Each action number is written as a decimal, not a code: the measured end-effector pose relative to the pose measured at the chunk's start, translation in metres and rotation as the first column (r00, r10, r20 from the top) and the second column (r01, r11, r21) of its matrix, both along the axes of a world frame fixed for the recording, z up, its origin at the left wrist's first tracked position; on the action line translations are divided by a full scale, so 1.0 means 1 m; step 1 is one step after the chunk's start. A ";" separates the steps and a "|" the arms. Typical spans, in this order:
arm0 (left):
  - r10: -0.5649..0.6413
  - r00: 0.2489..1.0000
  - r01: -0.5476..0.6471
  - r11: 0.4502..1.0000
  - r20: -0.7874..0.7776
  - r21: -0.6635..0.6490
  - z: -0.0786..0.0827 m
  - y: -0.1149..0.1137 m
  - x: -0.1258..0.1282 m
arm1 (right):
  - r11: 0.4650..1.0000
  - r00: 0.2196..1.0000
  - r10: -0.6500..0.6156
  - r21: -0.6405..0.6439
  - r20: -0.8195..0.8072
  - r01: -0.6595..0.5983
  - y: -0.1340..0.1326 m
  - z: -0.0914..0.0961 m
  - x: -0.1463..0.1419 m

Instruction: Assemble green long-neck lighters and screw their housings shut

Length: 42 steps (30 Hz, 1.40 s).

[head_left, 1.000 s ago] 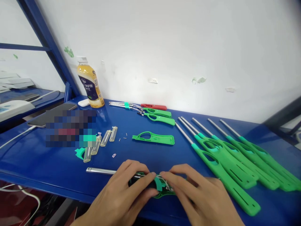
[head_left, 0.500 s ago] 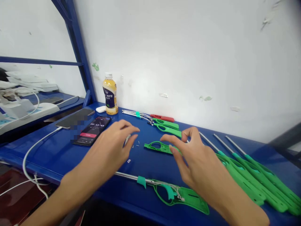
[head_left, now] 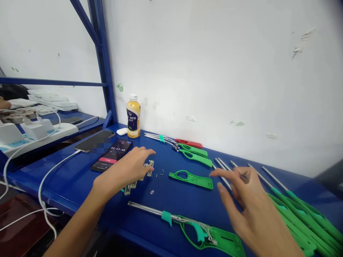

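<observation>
My left hand (head_left: 130, 165) is over a group of small clear plastic tanks (head_left: 127, 189), thumb and forefinger apart. Its thumb overlaps some tanks; whether it touches them I cannot tell. My right hand (head_left: 248, 205) hovers with thumb and fingers spread, nearest to an empty green handle shell (head_left: 198, 180) lying on the blue table (head_left: 158, 200). In front lies an opened long-nosed lighter (head_left: 226, 242), with a metal tube, teal trigger and wires showing in its green half shell. A tiny pale part (head_left: 152, 192) and several small pins (head_left: 161, 174) lie between the hands.
Finished-looking green lighters (head_left: 300, 210) lie side by side at the right. Along the wall are more green and red shells (head_left: 189, 143) with tubes. Two phones (head_left: 115, 153), a yellow bottle (head_left: 133, 117) and a white cable (head_left: 44, 185) are at the left.
My view has shifted, with table items appearing lower. My right hand has drawn back right, away from the green shell. The clear tanks beside my left hand now show more.
</observation>
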<state>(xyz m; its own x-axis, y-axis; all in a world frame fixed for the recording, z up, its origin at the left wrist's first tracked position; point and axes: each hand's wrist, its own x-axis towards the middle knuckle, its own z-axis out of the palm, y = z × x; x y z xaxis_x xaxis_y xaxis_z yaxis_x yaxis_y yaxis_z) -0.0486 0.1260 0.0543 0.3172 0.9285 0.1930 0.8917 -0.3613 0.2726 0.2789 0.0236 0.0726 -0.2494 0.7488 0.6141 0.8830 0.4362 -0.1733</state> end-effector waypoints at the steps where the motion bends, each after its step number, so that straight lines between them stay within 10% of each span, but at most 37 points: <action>1: -0.005 1.000 0.004 1.000 -0.007 -0.023 -0.002 0.001 -0.002 | 1.000 1.000 -0.001 -0.023 -0.028 0.001 0.000 -0.001 0.002; 11: -0.043 0.998 0.034 0.987 -0.054 -0.157 0.001 0.001 -0.001 | 0.998 0.977 -0.013 -0.064 -0.214 -0.001 0.011 -0.016 0.006; 22: -0.182 0.981 0.174 0.979 0.073 0.105 0.028 -0.020 0.028 | 0.984 0.957 0.139 -0.072 -0.253 -0.162 0.007 -0.002 0.003; 37: -0.563 0.827 0.496 0.723 -0.007 0.480 0.026 -0.073 0.088 | 0.956 0.795 -0.037 -0.254 -0.606 -0.149 -0.009 0.007 -0.039; 42: -0.486 0.873 0.445 0.828 0.042 0.340 0.028 -0.063 0.072 | 0.946 0.754 -0.096 -0.295 -0.650 -0.134 0.002 0.002 -0.024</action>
